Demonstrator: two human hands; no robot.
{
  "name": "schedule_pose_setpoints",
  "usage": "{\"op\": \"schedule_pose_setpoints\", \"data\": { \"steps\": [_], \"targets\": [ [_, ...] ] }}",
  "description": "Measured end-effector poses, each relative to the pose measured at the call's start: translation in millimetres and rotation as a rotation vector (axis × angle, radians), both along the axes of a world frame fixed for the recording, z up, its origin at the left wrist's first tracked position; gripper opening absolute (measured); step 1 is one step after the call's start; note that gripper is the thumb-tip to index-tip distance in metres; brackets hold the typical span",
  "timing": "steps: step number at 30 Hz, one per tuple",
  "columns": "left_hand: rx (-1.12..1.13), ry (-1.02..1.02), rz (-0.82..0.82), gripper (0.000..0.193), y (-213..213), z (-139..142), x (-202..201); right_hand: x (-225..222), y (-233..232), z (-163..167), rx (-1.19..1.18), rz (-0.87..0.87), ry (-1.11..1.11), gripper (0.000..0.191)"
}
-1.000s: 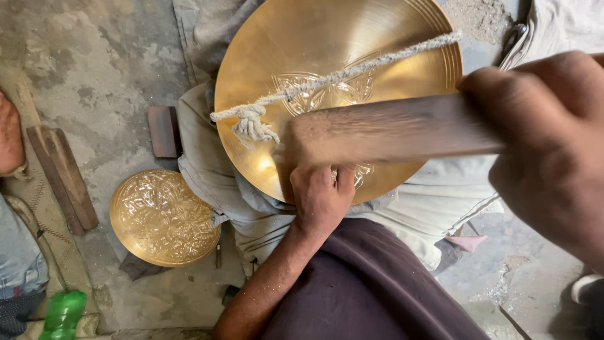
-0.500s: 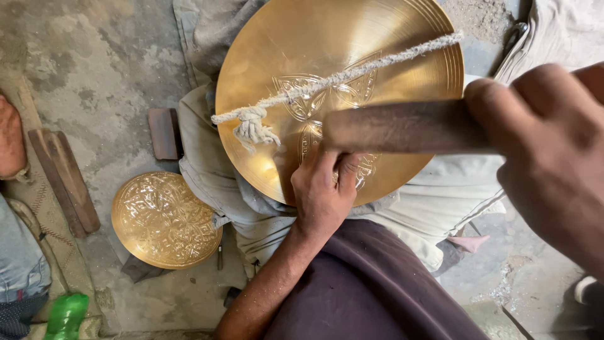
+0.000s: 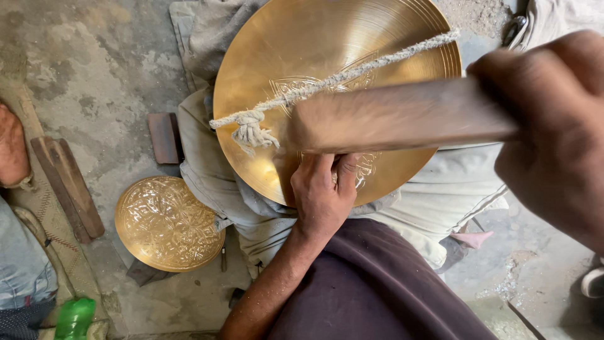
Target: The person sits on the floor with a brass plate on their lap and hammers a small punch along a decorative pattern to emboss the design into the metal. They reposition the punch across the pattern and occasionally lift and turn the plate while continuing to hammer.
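The big brass plate (image 3: pixel 327 82) lies across the lap, a knotted rope (image 3: pixel 302 94) stretched over it; bare floor (image 3: pixel 100 75) opens at nine o'clock. The left hand (image 3: pixel 324 195) presses its six o'clock rim, fingers curled closed. The right hand (image 3: pixel 553 132) grips a blurred wooden mallet (image 3: pixel 396 116) above the plate.

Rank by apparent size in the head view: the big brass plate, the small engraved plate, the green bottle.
1. Big brass plate.
2. Small engraved plate, though it lies farther from the camera.
3. Green bottle, partly cut off by the frame, so unsure.
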State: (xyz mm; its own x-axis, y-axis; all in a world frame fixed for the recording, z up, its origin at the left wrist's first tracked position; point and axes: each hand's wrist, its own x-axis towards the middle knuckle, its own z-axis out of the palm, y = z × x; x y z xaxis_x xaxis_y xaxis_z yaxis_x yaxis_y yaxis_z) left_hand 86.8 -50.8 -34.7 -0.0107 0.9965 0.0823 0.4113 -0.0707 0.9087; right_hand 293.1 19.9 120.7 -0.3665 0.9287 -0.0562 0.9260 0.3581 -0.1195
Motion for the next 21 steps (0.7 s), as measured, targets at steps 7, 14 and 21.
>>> {"op": "schedule_pose_setpoints", "data": {
  "steps": [7, 14, 21],
  "targets": [
    [0.111, 0.094, -0.025, 0.021, 0.0, -2.9, -4.8, 2.4, 2.9, -3.5, -0.018, 0.008, 0.039, 0.056],
    [-0.017, 0.026, -0.022, 0.019, 1.4, -0.2, -3.3, 5.6, 4.9, -5.5, -0.021, 0.028, -0.009, 0.052],
    [0.005, -0.017, -0.007, 0.018, 5.8, 8.9, -2.1, 8.8, 2.8, -4.5, -0.003, -0.011, 0.112, 0.044]
  ]
}}
